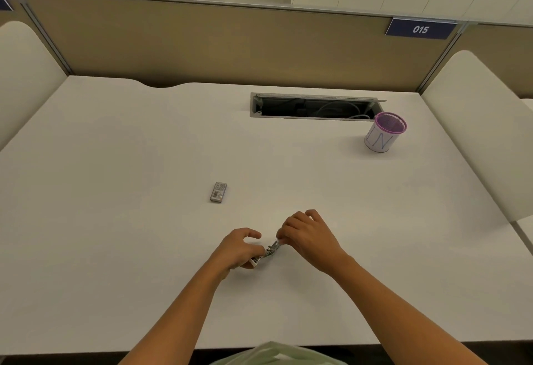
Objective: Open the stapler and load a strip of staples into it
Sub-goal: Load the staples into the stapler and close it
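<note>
A small white and metal stapler (266,252) is held between both hands just above the white desk (115,249), near its front middle. My left hand (240,247) grips the stapler's white end. My right hand (307,236) pinches its metal end with fingertips; the stapler appears hinged open, its metal track showing between the hands. A small grey box of staples (218,192) lies on the desk, further back and to the left of the hands. No loose staple strip is visible.
A pink mesh pen cup (385,132) with a white paper wrap stands at the back right. An open cable slot (314,106) is set into the desk behind it. Tan partition walls (216,44) enclose the desk on three sides.
</note>
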The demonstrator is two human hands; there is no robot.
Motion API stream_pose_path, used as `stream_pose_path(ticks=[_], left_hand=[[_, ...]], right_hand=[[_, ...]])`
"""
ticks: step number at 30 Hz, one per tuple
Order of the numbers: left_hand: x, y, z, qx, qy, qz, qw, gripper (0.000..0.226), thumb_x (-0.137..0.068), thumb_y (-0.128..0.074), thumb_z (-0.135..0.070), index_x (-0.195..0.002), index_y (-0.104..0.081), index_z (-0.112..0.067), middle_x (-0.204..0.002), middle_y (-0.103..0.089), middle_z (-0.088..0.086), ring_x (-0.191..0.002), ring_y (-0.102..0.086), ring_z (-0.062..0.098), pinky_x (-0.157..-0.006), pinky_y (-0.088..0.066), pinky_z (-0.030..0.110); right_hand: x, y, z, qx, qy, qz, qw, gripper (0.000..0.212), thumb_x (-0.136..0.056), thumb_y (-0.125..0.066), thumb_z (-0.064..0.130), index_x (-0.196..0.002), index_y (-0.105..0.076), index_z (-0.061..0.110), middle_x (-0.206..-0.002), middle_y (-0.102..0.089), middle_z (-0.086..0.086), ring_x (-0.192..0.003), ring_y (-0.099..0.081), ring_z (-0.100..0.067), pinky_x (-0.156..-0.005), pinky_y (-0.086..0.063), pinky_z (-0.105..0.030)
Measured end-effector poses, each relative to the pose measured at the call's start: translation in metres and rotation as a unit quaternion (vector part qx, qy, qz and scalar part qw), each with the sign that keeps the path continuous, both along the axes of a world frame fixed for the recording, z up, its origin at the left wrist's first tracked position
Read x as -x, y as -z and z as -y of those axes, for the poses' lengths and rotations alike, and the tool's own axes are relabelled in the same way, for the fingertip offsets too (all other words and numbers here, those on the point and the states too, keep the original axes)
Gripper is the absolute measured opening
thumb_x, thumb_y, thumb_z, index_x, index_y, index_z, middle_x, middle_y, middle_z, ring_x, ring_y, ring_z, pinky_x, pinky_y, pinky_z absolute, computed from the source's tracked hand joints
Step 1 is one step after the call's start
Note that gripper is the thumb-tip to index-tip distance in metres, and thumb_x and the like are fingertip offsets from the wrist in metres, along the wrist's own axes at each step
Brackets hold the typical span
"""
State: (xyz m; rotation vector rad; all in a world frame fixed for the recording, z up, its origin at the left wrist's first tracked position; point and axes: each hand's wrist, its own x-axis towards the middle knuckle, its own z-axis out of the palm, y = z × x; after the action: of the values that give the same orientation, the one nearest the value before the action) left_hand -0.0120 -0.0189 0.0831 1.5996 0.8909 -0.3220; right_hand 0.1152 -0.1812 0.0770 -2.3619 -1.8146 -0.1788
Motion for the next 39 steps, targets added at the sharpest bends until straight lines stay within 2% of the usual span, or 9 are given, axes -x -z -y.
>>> stream_pose_path(ticks=[7, 15, 20, 24, 30, 34, 39], left_hand=[[0.001, -0.003, 0.001, 0.000, -0.010, -0.006, 1.000, 0.044, -0.073, -0.071, -0.010, -0.116, -0.061, -0.019, -0.081, -0.067, 0.004, -0.064, -0.063, 0.010, -0.045, -0.049, 0.016], [0.002, -0.007, 0.001, -0.001, -0.010, -0.009, 1.000, 0.045, -0.074, -0.071, -0.010, -0.117, -0.060, -0.018, -0.083, -0.067, 0.005, -0.064, -0.063, 0.010, -0.046, -0.050, 0.016], [0.003, -0.010, 0.001, 0.000, -0.007, -0.010, 1.000, 0.044, -0.075, -0.072, -0.011, -0.117, -0.060, -0.017, -0.087, -0.068, 0.008, -0.066, -0.063, 0.012, -0.050, -0.052, 0.019], [0.002, -0.012, 0.000, -0.001, -0.004, -0.013, 1.000, 0.045, -0.075, -0.073, -0.011, -0.117, -0.059, -0.018, -0.085, -0.067, 0.007, -0.065, -0.063, 0.011, -0.051, -0.052, 0.019], [0.003, -0.015, -0.002, -0.002, -0.010, -0.017, 1.000, 0.044, -0.074, -0.072, -0.010, -0.116, -0.060, -0.017, -0.077, -0.068, 0.005, -0.060, -0.062, 0.011, -0.049, -0.052, 0.018], [0.004, -0.016, -0.003, -0.006, -0.011, -0.019, 1.000, 0.043, -0.073, -0.072, -0.011, -0.114, -0.061, -0.018, -0.076, -0.067, 0.004, -0.059, -0.062, 0.010, -0.047, -0.050, 0.017], [0.003, -0.018, -0.004, -0.011, -0.008, -0.019, 1.000, 0.042, -0.073, -0.072, -0.012, -0.113, -0.060, -0.019, -0.081, -0.067, 0.006, -0.062, -0.063, 0.011, -0.046, -0.049, 0.016]], right_hand=[[0.000, 0.006, -0.005, 0.023, -0.030, 0.018, 0.999, 0.003, -0.090, -0.065, 0.034, -0.089, -0.067, 0.031, -0.087, -0.066, 0.012, -0.086, -0.060, -0.013, -0.080, -0.045, -0.031], [0.002, 0.007, -0.007, 0.022, -0.034, 0.032, 0.999, 0.001, -0.087, -0.069, 0.032, -0.088, -0.068, 0.032, -0.087, -0.068, 0.012, -0.085, -0.061, -0.014, -0.076, -0.046, -0.031], [0.004, 0.007, -0.006, 0.023, -0.018, 0.025, 0.999, 0.013, -0.081, -0.077, 0.028, -0.090, -0.070, 0.034, -0.089, -0.069, 0.014, -0.085, -0.063, -0.013, -0.074, -0.047, -0.030], [0.006, 0.005, -0.005, 0.004, -0.011, 0.000, 1.000, 0.010, -0.081, -0.077, 0.033, -0.089, -0.071, 0.033, -0.088, -0.070, 0.013, -0.081, -0.063, -0.014, -0.071, -0.047, -0.030], [0.007, 0.007, 0.004, -0.060, 0.020, -0.022, 0.998, 0.010, -0.083, -0.075, 0.031, -0.091, -0.071, 0.028, -0.090, -0.069, 0.010, -0.078, -0.063, -0.016, -0.070, -0.046, -0.030], [0.010, 0.010, 0.008, -0.070, 0.002, -0.041, 0.997, 0.009, -0.086, -0.070, 0.032, -0.095, -0.069, 0.030, -0.101, -0.067, 0.009, -0.088, -0.060, -0.016, -0.072, -0.044, -0.029], [0.017, 0.018, 0.010, -0.032, -0.024, -0.054, 0.998, 0.018, -0.088, -0.063, 0.042, -0.104, -0.067, 0.034, -0.116, -0.063, 0.008, -0.105, -0.055, -0.016, -0.080, -0.044, -0.029]])
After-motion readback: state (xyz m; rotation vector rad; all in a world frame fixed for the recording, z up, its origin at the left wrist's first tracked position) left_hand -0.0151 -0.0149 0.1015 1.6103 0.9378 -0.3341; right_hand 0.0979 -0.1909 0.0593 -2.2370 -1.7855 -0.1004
